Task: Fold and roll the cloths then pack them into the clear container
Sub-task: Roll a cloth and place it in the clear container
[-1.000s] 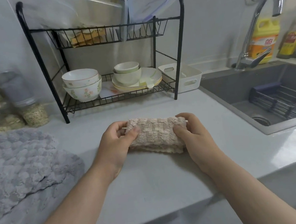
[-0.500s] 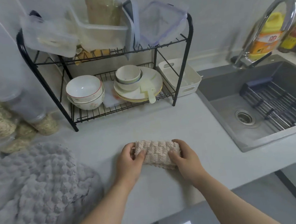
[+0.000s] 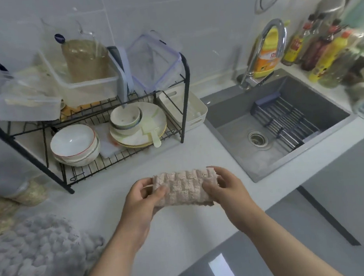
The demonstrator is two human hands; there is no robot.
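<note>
- Left hand (image 3: pixel 138 200) grips one end of the rolled beige cloth (image 3: pixel 182 190), thumb on top.
- Right hand (image 3: pixel 226 188) grips the other end.
- I see the cloth over the desk (image 3: pixel 186 237), before the dish rack (image 3: pixel 184 106).

Left hand (image 3: pixel 138 201) and right hand (image 3: pixel 227 188) grip a rolled beige cloth (image 3: pixel 182 190) above the white counter (image 3: pixel 185 233).

Nothing read cleanly. At upper right, the yellow bottle (image 3: pixel 266 59) behind the faucet (image 3: pixel 273 22) carried red characters on its orange label, too blurred to make out. The labels on the sauce bottles (image 3: pixel 311 52) beside it were smeared too.
</note>
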